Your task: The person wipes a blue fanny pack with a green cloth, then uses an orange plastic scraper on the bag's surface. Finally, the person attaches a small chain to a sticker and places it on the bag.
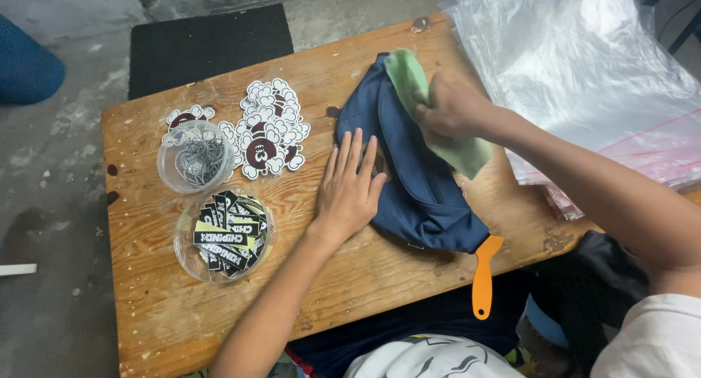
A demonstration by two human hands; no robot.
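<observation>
Pressing: left hand (349,192), fingers (343,153) spread flat on the blue bag (416,188).
Gripping: right hand (449,106) clenched around a green cloth (456,153) on the bag's top.

There is only one view. The camera is sitting on the person's head and is looking almost straight down. It is looking at a worn wooden table (168,327) from close above, so the table is filling most of the picture. The person's own arms are coming in from the bottom edge. The grey concrete floor (51,203) is showing on the left. A pile of clear plastic bags (584,71) is filling the top right corner.
</observation>
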